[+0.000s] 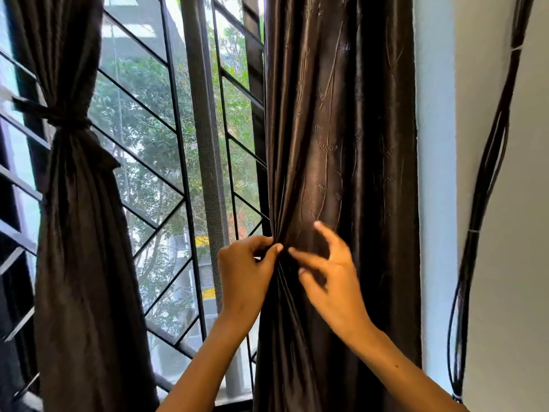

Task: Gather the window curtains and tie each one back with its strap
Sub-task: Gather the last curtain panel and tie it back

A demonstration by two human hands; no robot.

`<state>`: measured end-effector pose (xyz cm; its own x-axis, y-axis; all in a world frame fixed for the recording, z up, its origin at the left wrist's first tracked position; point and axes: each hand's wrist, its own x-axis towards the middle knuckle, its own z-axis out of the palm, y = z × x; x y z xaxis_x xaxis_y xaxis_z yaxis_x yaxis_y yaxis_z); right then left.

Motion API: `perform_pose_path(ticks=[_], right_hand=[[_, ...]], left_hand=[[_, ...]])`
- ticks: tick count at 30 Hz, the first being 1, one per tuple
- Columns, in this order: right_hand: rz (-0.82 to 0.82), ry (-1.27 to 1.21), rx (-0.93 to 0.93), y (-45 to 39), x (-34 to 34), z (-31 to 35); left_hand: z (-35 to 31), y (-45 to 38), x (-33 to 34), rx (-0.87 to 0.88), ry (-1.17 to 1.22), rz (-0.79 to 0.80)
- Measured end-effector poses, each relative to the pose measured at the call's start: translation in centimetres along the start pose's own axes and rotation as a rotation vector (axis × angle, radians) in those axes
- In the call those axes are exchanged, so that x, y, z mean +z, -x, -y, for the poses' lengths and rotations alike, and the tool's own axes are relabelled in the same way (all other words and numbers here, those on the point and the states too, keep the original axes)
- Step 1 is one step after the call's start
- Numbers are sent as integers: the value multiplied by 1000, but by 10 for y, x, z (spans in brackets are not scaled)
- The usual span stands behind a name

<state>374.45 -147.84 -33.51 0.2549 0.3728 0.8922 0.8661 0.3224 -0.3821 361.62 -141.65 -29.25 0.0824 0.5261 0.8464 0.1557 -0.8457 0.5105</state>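
The left hand (244,275) pinches a bunch of folds at the left edge of the right curtain (341,144), thumb and fingers curled tight on the cloth. The right hand (329,278) has its fingers spread and loosely bent, tips touching the fabric just beside that pinch. The left curtain (77,233) hangs gathered, a strap (59,115) tied round it, before the window grille (166,179).

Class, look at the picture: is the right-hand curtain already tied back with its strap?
No: the right curtain hangs unstrapped, its folds pinched by the left hand.
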Motion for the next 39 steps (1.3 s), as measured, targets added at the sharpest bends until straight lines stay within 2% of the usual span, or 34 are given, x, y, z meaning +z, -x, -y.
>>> perform_pose_path(ticks=[2,4,6,8,10,12,14,17,20,26,27,29,31,32,33,35,37,38,39], right_hand=[[-135,-56,186,-8,-8,-5],[-49,-261,458,-19,-17,-3],[72,-542,601,-25,-21,2],[53,-642,527,-22,-19,7],[-76,-342,328,-11,-14,6],[-135,-7,185,2,-8,12],[-68,181,74,8,-5,22],[161,286,13,11,-7,33],[322,253,-18,9,-9,31],[399,123,-35,6,-4,18],[355,95,-26,5,-4,12],[124,62,55,-1,-10,2],[-109,64,206,-9,-20,-6],[-152,38,295,-13,-25,-7],[-156,-51,383,-17,-29,-9],[-94,-422,516,-23,-33,-6],[-26,-688,510,-25,-33,-3],[-29,-655,442,-23,-30,-4],[-63,-519,355,-19,-28,-4]], left_hand=[[1,0,-1,-18,16,6],[0,0,-2,-34,46,15],[-1,-1,-2,-53,62,16],[-1,-1,-1,-58,52,8],[-1,1,1,-47,37,-3],[-1,3,2,-23,28,-3],[-3,4,2,-7,23,10],[-4,5,2,-5,41,24],[-6,8,-1,-15,92,55],[-6,5,-1,-32,107,89],[-5,4,0,-38,90,78],[-4,1,0,-74,91,61],[-3,0,0,-104,120,68],[-2,0,1,-109,135,73],[-1,0,0,-111,149,76],[-1,0,0,-114,174,80],[0,0,2,-109,179,81],[0,1,3,-102,164,78],[0,2,4,-87,136,71]])
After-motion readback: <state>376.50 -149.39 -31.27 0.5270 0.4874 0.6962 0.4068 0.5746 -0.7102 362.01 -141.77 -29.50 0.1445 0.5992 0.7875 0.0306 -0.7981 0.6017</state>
